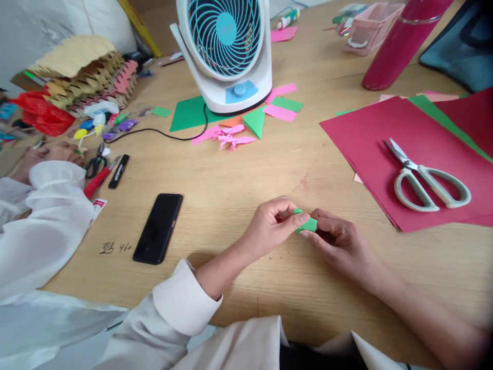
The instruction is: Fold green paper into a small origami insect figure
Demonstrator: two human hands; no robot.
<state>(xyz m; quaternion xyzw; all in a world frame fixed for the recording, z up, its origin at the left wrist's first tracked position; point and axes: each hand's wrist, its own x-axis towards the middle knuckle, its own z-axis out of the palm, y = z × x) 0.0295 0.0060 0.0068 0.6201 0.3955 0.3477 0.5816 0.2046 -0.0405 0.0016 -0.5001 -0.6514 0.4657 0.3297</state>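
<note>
Head view: above the worktop [223, 205], toward its near edge, the small green paper [309, 225] sits between the left hand [270, 226] and right hand [342, 244], fingers of both pinching it, neither nearer, its long axis partly hidden.

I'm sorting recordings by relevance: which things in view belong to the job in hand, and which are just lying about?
Belong to the job:
small green paper, between the left hand and right hand
probably the scissors and red sheets
perhaps the pink folded pieces

Apparently just lying about:
black phone
fan
pink bottle
</note>
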